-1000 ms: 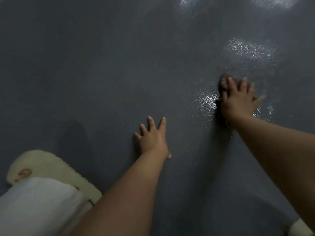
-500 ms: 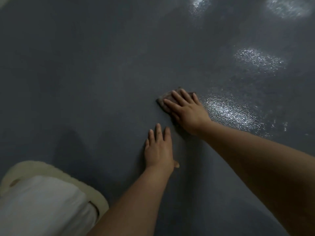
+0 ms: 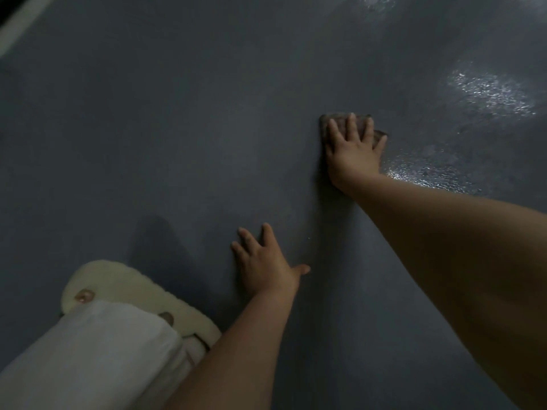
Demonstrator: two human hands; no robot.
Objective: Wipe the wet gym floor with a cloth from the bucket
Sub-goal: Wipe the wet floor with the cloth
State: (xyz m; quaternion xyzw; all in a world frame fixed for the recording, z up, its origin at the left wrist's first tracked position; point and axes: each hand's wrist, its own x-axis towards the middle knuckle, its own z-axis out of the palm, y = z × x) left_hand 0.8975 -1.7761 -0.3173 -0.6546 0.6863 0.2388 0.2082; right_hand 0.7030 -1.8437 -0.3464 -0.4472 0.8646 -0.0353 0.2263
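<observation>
Right hand (image 3: 353,149): flat, fingers straight and spread, palm pressing down on the cloth (image 3: 327,122). Cloth: small, dark, lying on the floor (image 3: 177,128) directly beneath that hand, edges showing past the fingertips and at the little-finger side. Judged soft, limp, light and probably damp; likely to bunch or slide out unless held under a broad palm, so best gripped from above with spread fingers. Wet patch (image 3: 423,173): glistening, just right of the cloth; another lies farther off. Left hand (image 3: 265,263): open, flat on the floor, bracing, well apart from the cloth. Bucket: not in view.
</observation>
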